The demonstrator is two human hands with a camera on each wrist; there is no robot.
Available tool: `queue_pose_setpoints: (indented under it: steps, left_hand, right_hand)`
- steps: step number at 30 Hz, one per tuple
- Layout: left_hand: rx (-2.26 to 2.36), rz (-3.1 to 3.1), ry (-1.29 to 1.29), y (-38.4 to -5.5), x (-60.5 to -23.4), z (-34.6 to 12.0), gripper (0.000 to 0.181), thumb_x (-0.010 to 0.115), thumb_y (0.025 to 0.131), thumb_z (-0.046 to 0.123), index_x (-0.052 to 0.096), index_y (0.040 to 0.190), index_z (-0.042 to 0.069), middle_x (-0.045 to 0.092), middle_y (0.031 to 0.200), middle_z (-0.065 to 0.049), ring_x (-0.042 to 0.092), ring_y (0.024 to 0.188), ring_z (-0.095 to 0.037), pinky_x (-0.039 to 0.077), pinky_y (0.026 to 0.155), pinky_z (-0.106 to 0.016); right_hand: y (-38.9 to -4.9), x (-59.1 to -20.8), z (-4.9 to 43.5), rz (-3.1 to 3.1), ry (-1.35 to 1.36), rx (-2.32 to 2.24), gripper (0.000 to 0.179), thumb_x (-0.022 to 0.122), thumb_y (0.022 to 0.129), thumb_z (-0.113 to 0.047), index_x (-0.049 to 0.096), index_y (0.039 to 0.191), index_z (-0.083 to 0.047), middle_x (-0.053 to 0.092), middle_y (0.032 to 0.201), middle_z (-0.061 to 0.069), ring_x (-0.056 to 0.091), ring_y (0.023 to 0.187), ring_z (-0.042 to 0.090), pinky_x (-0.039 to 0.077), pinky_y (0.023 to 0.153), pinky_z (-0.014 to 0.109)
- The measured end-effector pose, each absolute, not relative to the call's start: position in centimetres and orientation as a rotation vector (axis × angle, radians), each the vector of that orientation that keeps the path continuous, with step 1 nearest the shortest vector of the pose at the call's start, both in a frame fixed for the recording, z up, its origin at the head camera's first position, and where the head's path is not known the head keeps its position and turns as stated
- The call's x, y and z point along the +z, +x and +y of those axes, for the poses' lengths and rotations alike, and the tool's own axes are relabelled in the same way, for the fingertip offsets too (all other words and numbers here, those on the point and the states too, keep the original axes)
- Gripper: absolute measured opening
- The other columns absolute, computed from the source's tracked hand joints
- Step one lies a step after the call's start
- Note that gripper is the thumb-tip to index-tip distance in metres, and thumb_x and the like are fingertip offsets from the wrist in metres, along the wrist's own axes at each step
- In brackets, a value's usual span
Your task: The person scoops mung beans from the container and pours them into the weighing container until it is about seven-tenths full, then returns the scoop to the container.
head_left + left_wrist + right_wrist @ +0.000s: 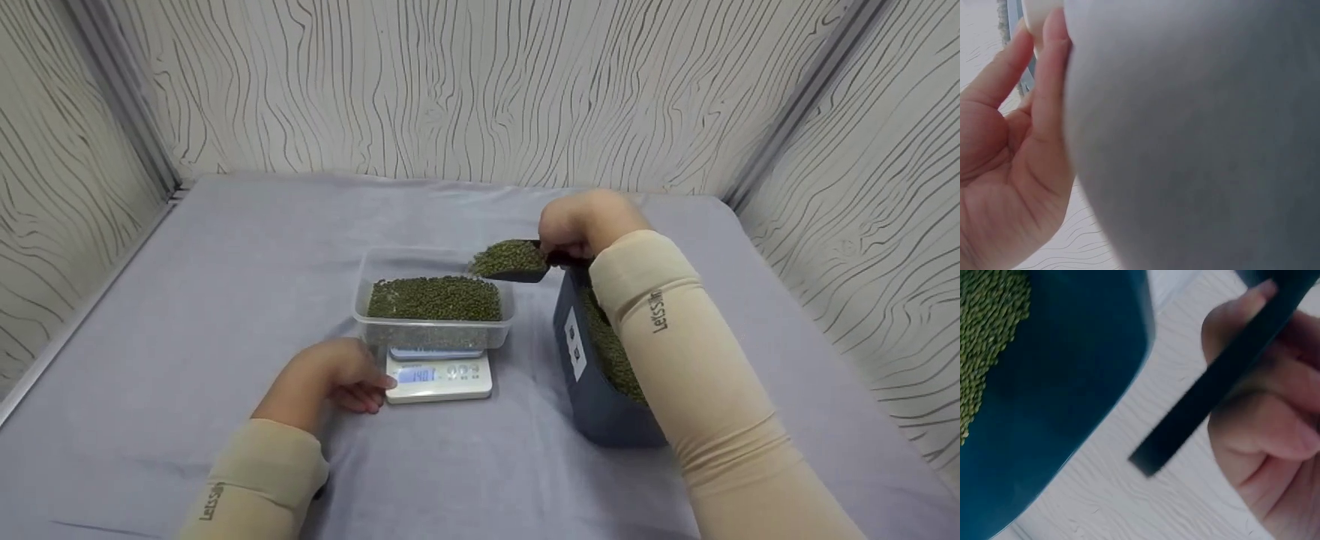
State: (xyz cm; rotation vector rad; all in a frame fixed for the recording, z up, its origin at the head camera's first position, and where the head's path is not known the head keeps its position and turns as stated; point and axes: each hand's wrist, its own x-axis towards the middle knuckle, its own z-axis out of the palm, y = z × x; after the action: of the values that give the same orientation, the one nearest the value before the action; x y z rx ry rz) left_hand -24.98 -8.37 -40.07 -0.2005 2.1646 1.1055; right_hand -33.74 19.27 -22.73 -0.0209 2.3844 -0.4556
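Observation:
My right hand grips the handle of a black scoop heaped with green mung beans. The scoop's tip is over the right rim of a clear plastic box, which holds a layer of the same beans. That box stands on a white kitchen scale with a lit display. At the scale's front left corner, my left hand pinches the edge between thumb and fingers, also visible in the left wrist view. The right wrist view shows the scoop handle crossing the curled fingers.
Right of the scale stands a dark blue bin with mung beans inside and a white label on its side; my right forearm passes over it. A grey cloth covers the table. Wood-patterned panels enclose the back and sides.

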Motion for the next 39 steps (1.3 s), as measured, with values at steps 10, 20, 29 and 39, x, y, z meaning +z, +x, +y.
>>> queue_pose_setpoints:
  steps: [10,20,29,39]
  left_hand:
    - [1.110,2.147,-0.175,-25.1,-40.1,-8.2,0.019,0.067,0.083,0.017,0.065,0.075,0.000,0.063,0.064,-0.006,0.061,0.055,-0.011,0.054,0.057,-0.025]
    - [1.113,2.142,-0.171,-25.2,-40.2,-8.6,0.018,0.067,0.083,0.016,0.065,0.077,-0.001,0.063,0.066,-0.006,0.062,0.056,-0.011,0.054,0.057,-0.025]
    - [1.132,2.137,-0.183,-25.0,-40.1,-9.0,0.018,0.068,0.083,0.015,0.064,0.076,-0.001,0.063,0.065,-0.007,0.061,0.055,-0.011,0.054,0.056,-0.025]
    - [1.128,2.140,-0.176,-24.9,-40.0,-8.9,0.017,0.067,0.084,0.014,0.064,0.077,-0.001,0.062,0.065,-0.007,0.061,0.055,-0.011,0.054,0.056,-0.025]
  right_hand:
    - [-33.4,-23.0,17.0,2.592,-0.406,-0.006,0.022,0.042,0.083,-0.001,0.052,0.066,-0.010,0.052,0.064,0.002,0.045,0.051,0.012,0.039,0.047,0.022]
    - [-32.0,-23.2,14.1,2.793,-0.509,0.289,0.018,0.048,0.085,-0.008,0.063,0.075,-0.009,0.063,0.071,0.005,0.052,0.056,0.019,0.044,0.050,0.029]
    - [-30.8,-23.8,11.8,2.916,-0.641,0.516,0.007,0.055,0.085,-0.015,0.061,0.084,-0.012,0.060,0.080,0.004,0.053,0.071,0.021,0.049,0.063,0.038]
    - [-30.4,-24.2,11.2,2.979,-0.791,0.771,0.006,0.063,0.080,-0.014,0.064,0.086,-0.013,0.064,0.085,0.003,0.059,0.077,0.022,0.052,0.071,0.039]
